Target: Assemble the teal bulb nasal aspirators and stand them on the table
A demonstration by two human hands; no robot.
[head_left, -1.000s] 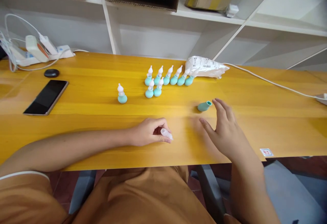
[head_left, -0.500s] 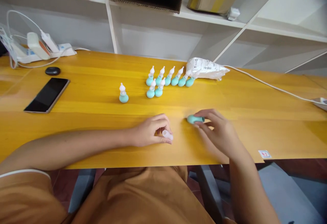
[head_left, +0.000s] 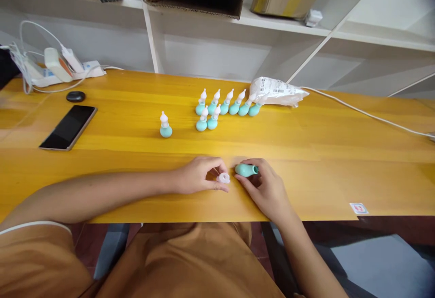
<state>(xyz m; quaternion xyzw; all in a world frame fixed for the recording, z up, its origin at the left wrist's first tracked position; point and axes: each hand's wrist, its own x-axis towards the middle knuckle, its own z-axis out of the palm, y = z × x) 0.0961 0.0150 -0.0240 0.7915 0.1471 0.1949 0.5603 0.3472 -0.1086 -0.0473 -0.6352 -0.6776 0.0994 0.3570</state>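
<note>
My left hand (head_left: pixel 204 175) pinches a small translucent nozzle (head_left: pixel 223 178), its round opening facing up and toward me. Close by on the right, my right hand (head_left: pixel 267 184) grips a teal rubber bulb (head_left: pixel 246 169) lying sideways, with its open neck pointing right. A narrow gap separates the nozzle from the bulb. Beyond my hands stand several nasal aspirators (head_left: pixel 212 121), each a teal bulb topped with a whitish nozzle, in a back row with two in front. One more aspirator (head_left: pixel 165 128) stands apart to the left.
A white plastic package (head_left: pixel 277 92) lies behind the row's right end, near a white cable (head_left: pixel 367 110). On the left are a phone (head_left: pixel 69 128), a black oval object (head_left: pixel 75 96) and a power strip (head_left: pixel 91 71) with chargers. A small sticker (head_left: pixel 359 208) marks the table's front edge.
My right hand has moved left with the teal bulb, bringing it close to the nozzle. The nozzle has turned slightly in my left hand, which stays almost in place.
</note>
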